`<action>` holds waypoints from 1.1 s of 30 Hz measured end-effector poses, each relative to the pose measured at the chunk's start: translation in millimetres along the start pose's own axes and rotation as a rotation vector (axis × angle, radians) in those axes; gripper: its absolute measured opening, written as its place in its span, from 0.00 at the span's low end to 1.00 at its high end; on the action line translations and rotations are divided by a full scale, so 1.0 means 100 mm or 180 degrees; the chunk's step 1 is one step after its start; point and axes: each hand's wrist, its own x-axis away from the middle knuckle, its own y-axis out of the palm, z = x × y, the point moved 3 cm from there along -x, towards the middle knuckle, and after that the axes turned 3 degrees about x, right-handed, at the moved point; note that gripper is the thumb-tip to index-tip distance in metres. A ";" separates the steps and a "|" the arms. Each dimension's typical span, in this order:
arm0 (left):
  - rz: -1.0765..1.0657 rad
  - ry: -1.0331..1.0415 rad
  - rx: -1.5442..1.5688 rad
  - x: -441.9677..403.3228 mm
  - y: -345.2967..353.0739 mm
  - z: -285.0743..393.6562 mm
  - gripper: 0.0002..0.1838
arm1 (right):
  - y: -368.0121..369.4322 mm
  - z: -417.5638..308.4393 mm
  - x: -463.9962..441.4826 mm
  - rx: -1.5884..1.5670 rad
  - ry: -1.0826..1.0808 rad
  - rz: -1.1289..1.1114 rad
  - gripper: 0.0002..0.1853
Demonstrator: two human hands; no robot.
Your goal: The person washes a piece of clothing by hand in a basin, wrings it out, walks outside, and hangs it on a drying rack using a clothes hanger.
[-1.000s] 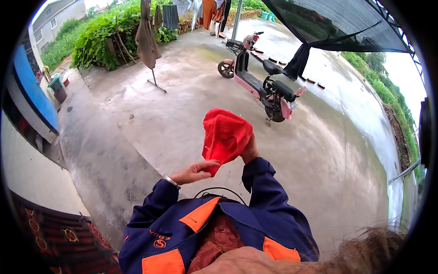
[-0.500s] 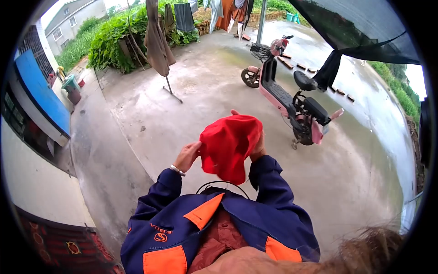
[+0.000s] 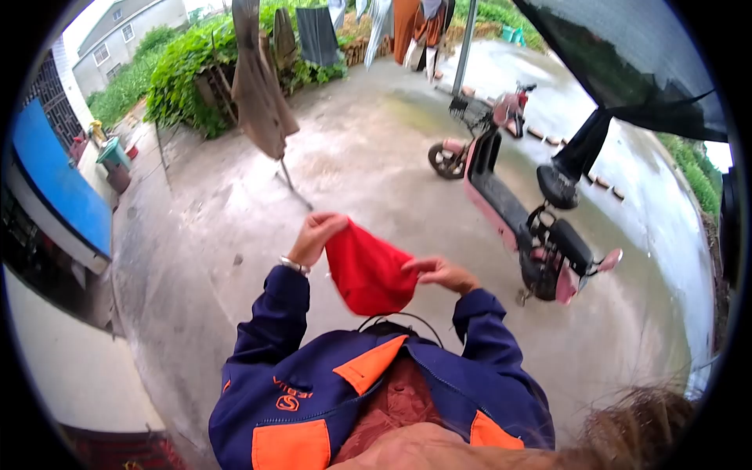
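A piece of red cloth [image 3: 368,274] hangs in front of my chest, partly folded over itself. My left hand [image 3: 317,235], with a pale bracelet at its wrist, pinches the cloth's upper left corner between thumb and fingers. On the opposite side, my right hand [image 3: 442,274] has its fingertips on the right edge of the cloth, with the forefinger fairly straight. The lower end of the cloth droops towards a thin black loop [image 3: 403,317] at the front of my jacket.
A pink electric scooter [image 3: 509,211] stands on the wet concrete to the right. Ahead is a brown cloth [image 3: 262,102] on a stand, with clothes [image 3: 423,31] hung behind. On the left are a blue door [image 3: 59,172] and a green bin [image 3: 114,154].
The red cloth has gone from spread out to narrower and slanting. My left hand has risen with its corner, while my right hand has come from behind the cloth to its right edge.
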 end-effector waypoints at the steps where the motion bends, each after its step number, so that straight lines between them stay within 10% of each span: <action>1: -0.0213 -0.0065 -0.0270 -0.19 0.02 -0.02 0.08 | -0.20 0.17 -0.24 0.0051 0.0272 -0.0058 0.21; 5: -0.1408 -0.0506 -0.1586 -0.99 0.14 -0.16 0.11 | -0.58 0.03 -1.11 0.2197 -0.1160 0.1309 0.21; 7: -0.1637 -0.0591 -0.1829 -1.35 0.06 -0.14 0.12 | -0.60 -0.37 -1.46 0.1478 -0.1083 0.1036 0.19; 11: -0.1221 -0.0670 -0.1644 -1.97 -0.42 -0.08 0.13 | -1.13 -0.49 -2.14 0.1113 -0.0366 0.0261 0.12; 17: -0.1116 -0.0616 -0.2325 -2.95 -1.03 -0.11 0.14 | -2.01 -0.71 -3.05 0.2251 -0.1360 0.0202 0.07; 20: -0.0694 -0.0910 -0.2248 -3.53 -1.38 -0.21 0.18 | -2.62 -0.98 -3.45 0.0444 -0.1190 0.0358 0.07; 24: -0.0146 -0.0917 -0.2313 -4.19 -1.91 -0.66 0.34 | -3.14 -1.50 -3.96 0.0795 -0.1906 0.0012 0.08; 33: 0.0159 -0.0613 -0.1486 -5.27 -2.35 -0.88 0.15 | -4.74 -1.87 -5.02 0.0647 -0.1471 0.0830 0.06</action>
